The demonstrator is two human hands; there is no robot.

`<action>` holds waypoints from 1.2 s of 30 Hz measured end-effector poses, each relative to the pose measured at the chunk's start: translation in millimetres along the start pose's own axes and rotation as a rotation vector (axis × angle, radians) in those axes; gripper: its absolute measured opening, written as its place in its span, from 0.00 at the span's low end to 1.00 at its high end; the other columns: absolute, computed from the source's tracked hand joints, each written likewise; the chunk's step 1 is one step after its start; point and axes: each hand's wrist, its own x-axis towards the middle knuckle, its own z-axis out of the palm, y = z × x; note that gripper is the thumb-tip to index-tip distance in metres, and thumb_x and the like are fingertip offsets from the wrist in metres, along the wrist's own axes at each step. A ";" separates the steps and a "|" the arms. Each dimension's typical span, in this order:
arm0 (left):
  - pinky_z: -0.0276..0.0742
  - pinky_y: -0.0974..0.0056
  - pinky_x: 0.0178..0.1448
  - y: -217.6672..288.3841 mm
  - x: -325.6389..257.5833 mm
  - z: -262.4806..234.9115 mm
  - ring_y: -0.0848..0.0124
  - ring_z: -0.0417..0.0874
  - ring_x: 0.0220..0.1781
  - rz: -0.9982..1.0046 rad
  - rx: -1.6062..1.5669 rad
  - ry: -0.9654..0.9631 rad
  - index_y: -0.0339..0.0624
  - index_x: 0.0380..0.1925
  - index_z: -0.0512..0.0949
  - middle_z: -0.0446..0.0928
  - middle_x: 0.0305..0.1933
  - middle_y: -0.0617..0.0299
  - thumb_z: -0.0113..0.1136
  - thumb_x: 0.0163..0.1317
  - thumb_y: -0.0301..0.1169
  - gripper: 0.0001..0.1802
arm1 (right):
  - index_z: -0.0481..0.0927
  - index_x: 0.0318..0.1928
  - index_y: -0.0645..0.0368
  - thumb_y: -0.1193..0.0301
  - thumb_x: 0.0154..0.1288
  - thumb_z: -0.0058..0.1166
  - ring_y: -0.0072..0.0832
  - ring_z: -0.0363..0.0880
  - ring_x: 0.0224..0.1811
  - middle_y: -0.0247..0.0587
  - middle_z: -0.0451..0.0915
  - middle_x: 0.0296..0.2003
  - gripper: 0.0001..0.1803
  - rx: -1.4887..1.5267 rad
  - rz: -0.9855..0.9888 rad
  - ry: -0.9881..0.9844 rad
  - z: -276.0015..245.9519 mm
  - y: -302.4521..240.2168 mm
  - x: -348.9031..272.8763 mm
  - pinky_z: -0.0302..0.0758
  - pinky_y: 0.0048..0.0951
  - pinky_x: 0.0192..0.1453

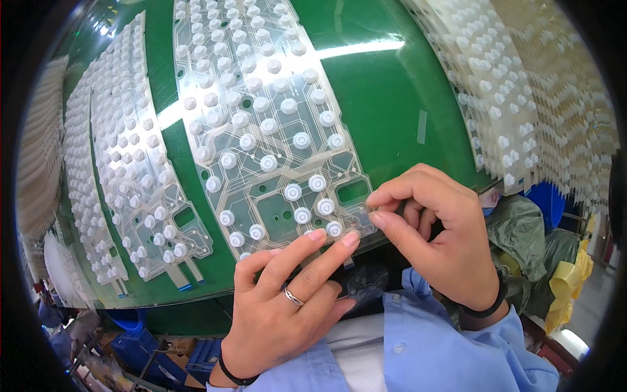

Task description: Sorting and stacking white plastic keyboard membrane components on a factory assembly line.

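Observation:
In front of me a clear keyboard membrane sheet (274,176) lies on the green table, printed with pale circuit lines and dotted with white rubber domes. My left hand (281,300), a ring on one finger, rests its outstretched fingertips on the sheet's near edge beside the lowest domes. At the near right corner, the thumb and forefinger of my right hand (434,228) come together in a pinch. Whatever lies between those fingertips is too small or too clear to make out. Its other fingers are curled.
More domed membrane sheets (147,189) lie to the left, with short tails at the near edge. At the right stands a deep stack of similar sheets (496,85). A strip of clear tape (422,127) sits on the green tabletop (385,98). Dark green bags (522,228) hang beyond my right arm.

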 end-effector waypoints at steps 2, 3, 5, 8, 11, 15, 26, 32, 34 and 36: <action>0.62 0.57 0.55 0.3 -0.5 0.0 0.61 0.73 0.61 -0.003 -0.001 -0.002 0.51 0.24 0.78 0.77 0.61 0.66 0.69 0.46 0.42 0.12 | 0.80 0.35 0.59 0.79 0.57 0.60 0.20 0.71 0.18 0.36 0.77 0.29 0.06 -0.026 -0.016 0.001 0.5 1.3 -0.1 0.65 0.23 0.22; 0.62 0.57 0.55 0.4 -0.7 -0.1 0.61 0.73 0.61 -0.005 -0.002 -0.003 0.51 0.24 0.78 0.77 0.61 0.66 0.69 0.46 0.42 0.12 | 0.80 0.35 0.59 0.79 0.57 0.60 0.20 0.71 0.18 0.36 0.77 0.29 0.06 -0.025 -0.017 0.001 0.5 0.9 -0.2 0.65 0.23 0.22; 0.62 0.57 0.55 -0.6 -1.1 0.4 0.61 0.73 0.61 -0.007 -0.006 -0.001 0.51 0.24 0.78 0.77 0.61 0.66 0.69 0.47 0.42 0.12 | 0.79 0.35 0.58 0.79 0.57 0.59 0.23 0.72 0.17 0.37 0.77 0.28 0.05 -0.050 -0.025 0.003 1.5 0.1 0.2 0.67 0.24 0.23; 0.62 0.57 0.55 -0.3 -0.7 -0.4 0.61 0.73 0.61 -0.006 -0.008 0.001 0.51 0.24 0.78 0.77 0.61 0.66 0.70 0.47 0.42 0.12 | 0.78 0.39 0.57 0.79 0.57 0.59 0.28 0.74 0.20 0.38 0.76 0.31 0.09 -0.114 -0.021 -0.020 1.8 -0.5 -1.7 0.69 0.28 0.24; 0.62 0.57 0.55 0.9 0.7 -0.9 0.61 0.73 0.61 -0.013 -0.020 0.003 0.51 0.23 0.78 0.77 0.61 0.66 0.70 0.47 0.42 0.12 | 0.78 0.49 0.59 0.84 0.55 0.59 0.14 0.60 0.19 0.34 0.72 0.31 0.20 -0.256 -0.187 0.067 10.3 4.4 -4.8 0.59 0.17 0.22; 0.64 0.57 0.57 0.9 1.2 -2.1 0.59 0.73 0.62 -0.010 -0.056 0.020 0.50 0.23 0.79 0.78 0.59 0.64 0.70 0.47 0.41 0.11 | 0.74 0.57 0.58 0.83 0.55 0.59 0.17 0.60 0.19 0.35 0.72 0.32 0.27 -0.219 -0.151 0.191 14.8 1.5 -0.5 0.60 0.19 0.23; 0.67 0.57 0.61 6.1 -35.2 -9.8 0.54 0.73 0.61 -0.270 -0.273 0.411 0.46 0.22 0.82 0.82 0.52 0.59 0.73 0.44 0.34 0.08 | 0.80 0.48 0.62 0.79 0.54 0.64 0.38 0.78 0.43 0.45 0.80 0.41 0.19 0.069 -0.347 -0.218 1.4 -1.5 -44.9 0.76 0.31 0.45; 0.67 0.58 0.57 7.7 -36.9 -10.1 0.57 0.74 0.60 -0.222 -0.279 0.421 0.48 0.22 0.82 0.83 0.51 0.62 0.73 0.45 0.34 0.08 | 0.79 0.50 0.64 0.81 0.57 0.62 0.30 0.81 0.41 0.45 0.81 0.40 0.18 0.331 -0.085 -0.244 -3.6 3.3 -55.5 0.77 0.27 0.46; 0.66 0.58 0.54 10.2 -35.1 -9.2 0.59 0.76 0.59 -0.169 -0.227 0.435 0.51 0.22 0.81 0.83 0.50 0.64 0.72 0.46 0.36 0.08 | 0.79 0.49 0.65 0.81 0.58 0.61 0.24 0.81 0.42 0.46 0.82 0.40 0.17 0.425 0.065 -0.233 -2.8 4.9 -58.5 0.78 0.26 0.47; 0.66 0.57 0.55 10.1 -32.2 -12.9 0.59 0.77 0.58 -0.175 -0.214 0.430 0.51 0.21 0.80 0.83 0.50 0.64 0.72 0.46 0.36 0.08 | 0.79 0.47 0.64 0.82 0.57 0.62 0.26 0.81 0.41 0.45 0.82 0.40 0.16 0.386 0.067 -0.185 -1.5 1.1 -60.0 0.78 0.26 0.47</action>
